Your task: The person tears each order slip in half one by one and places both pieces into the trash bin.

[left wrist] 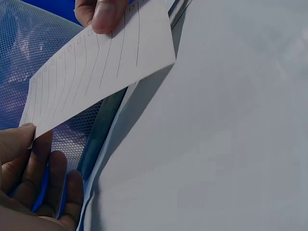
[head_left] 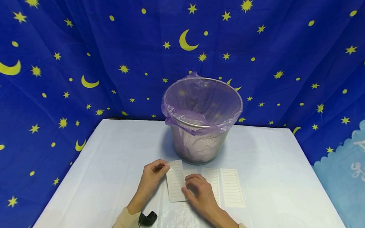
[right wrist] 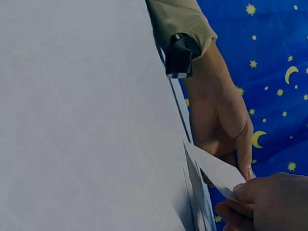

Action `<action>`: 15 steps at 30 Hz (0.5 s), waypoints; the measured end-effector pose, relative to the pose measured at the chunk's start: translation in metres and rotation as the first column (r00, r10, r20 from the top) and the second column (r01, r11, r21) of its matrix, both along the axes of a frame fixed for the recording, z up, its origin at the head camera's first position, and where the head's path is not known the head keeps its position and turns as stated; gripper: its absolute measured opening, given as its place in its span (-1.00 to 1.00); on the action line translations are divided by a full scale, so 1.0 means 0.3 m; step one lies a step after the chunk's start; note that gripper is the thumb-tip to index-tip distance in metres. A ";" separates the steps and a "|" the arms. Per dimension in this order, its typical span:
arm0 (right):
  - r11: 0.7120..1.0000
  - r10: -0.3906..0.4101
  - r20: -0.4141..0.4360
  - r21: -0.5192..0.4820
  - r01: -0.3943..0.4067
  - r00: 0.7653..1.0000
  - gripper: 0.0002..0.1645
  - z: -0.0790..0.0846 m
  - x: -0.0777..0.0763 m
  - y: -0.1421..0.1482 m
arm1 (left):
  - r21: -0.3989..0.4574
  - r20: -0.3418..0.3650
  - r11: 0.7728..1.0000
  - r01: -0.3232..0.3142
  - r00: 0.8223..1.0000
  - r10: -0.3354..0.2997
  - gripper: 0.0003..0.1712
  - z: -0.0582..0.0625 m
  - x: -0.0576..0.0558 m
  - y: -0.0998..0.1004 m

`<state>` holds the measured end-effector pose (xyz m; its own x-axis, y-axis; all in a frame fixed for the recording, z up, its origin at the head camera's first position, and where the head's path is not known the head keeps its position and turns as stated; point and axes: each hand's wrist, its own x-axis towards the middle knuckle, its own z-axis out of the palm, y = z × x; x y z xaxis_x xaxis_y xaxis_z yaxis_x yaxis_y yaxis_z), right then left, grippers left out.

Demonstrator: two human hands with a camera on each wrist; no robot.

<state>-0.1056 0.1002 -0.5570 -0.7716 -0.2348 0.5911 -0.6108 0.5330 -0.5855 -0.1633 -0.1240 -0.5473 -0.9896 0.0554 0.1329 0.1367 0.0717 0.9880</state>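
The lined sheet (head_left: 175, 183) lies between the hands, long axis running away from the person toward the basket's side (head_left: 200, 149), left hand (head_left: 153, 174) pinching its far left corner, right hand (head_left: 202, 194) its right edge.

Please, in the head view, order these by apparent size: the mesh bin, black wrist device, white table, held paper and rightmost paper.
1. White table
2. Mesh bin
3. Held paper and rightmost paper: too alike to rank
4. Black wrist device

I can't read the cards (head_left: 232, 187), marked too finely; the right grip (head_left: 201, 195) partly covers one; the head view crops the desk (head_left: 275, 178).
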 end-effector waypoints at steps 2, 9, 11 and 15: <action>1.000 -0.013 0.011 -0.018 0.013 1.000 -0.89 0.004 0.002 0.003 | -0.001 -0.001 1.000 0.003 1.000 -0.003 -0.84 0.001 0.000 -0.001; 0.998 -0.032 0.050 -0.058 0.034 0.998 -0.86 0.018 0.008 0.017 | 0.008 0.004 1.000 0.030 1.000 -0.030 -0.83 0.008 0.003 -0.005; 0.997 -0.040 0.079 -0.070 0.046 0.996 -0.85 0.024 0.010 0.023 | 0.016 0.008 0.999 0.037 0.999 -0.038 -0.83 0.009 0.005 -0.005; 0.992 -0.077 0.117 -0.086 0.088 0.990 -0.88 0.036 0.008 0.039 | 0.041 0.005 0.997 0.059 0.998 -0.059 -0.84 0.009 0.007 -0.004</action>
<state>-0.1031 0.1119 -0.5461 -0.8492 -0.1169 0.5150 -0.4941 0.5203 -0.6965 -0.1611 -0.1251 -0.5447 -0.9856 0.1083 0.1302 0.1334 0.0228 0.9908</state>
